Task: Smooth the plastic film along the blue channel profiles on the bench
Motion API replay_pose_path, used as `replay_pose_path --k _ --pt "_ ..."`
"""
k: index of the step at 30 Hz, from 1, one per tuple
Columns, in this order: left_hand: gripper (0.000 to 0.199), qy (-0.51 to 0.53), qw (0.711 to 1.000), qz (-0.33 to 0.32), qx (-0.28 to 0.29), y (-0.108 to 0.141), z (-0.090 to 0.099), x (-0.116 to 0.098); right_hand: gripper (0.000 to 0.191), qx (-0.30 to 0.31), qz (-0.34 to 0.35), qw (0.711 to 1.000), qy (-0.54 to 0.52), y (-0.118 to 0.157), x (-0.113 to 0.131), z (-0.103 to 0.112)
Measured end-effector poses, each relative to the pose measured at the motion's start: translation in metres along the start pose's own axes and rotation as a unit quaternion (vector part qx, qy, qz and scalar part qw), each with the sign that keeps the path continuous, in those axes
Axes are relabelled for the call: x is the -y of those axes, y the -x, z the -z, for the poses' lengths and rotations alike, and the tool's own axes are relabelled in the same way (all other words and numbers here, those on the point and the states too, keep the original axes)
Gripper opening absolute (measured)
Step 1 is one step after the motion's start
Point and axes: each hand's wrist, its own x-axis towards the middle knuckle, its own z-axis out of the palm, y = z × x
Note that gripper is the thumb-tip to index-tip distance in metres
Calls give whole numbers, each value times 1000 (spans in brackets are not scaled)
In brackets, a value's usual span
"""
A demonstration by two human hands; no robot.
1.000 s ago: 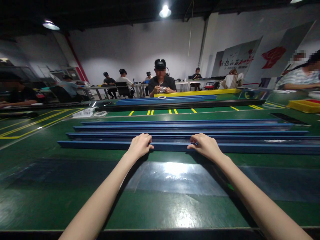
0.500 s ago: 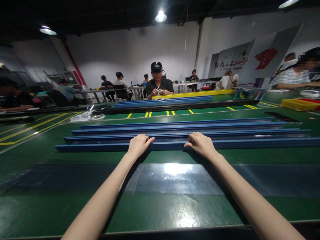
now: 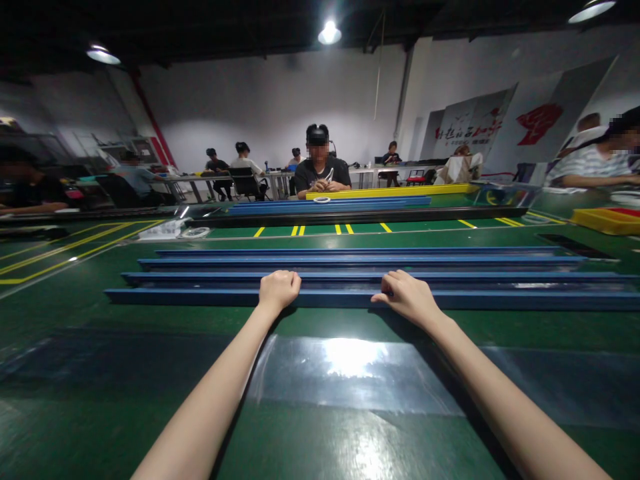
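Note:
Several long blue channel strips [image 3: 340,275] lie side by side across the green table. The nearest blue channel [image 3: 335,299] passes under both of my hands. My left hand [image 3: 279,289] is closed over this channel, its thumb tucked in and its fingertips hidden behind the knuckles. Farther right, my right hand [image 3: 409,295] grips the same channel with curled fingers, the thumb lying along its near side. A clear plastic film [image 3: 295,380] lies flat between the channel and me, beneath my forearms.
Beyond the channels lie a black bar [image 3: 320,218], more blue strips [image 3: 350,203] and a yellow strip [image 3: 400,191]. A person [image 3: 323,170] sits opposite. At right are a dark flat object [image 3: 577,248] and a yellow tray [image 3: 603,222]; white pieces [image 3: 163,230] lie left.
My left thumb, which stuck out to the right, is now tucked against the hand. My right hand stays curled at the near channel. The camera view has shifted slightly.

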Motion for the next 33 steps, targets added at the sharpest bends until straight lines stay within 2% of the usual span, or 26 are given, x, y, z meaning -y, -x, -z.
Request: replay_pose_path --k 12,26,31,33 --pt "41 7 1000 -10 12 -9 -5 3 28 39 -11 999 -9 -14 -3 1" --pt "37 11 999 28 29 -31 -20 14 28 6 10 999 30 -38 -1 -17" --pt "22 -27 998 -5 -64 -38 -17 14 28 -18 -1 1000 3 -42 -2 -26" --pt "20 -24 997 -15 -78 -40 -17 14 30 -30 -12 999 -26 -43 -3 -29"
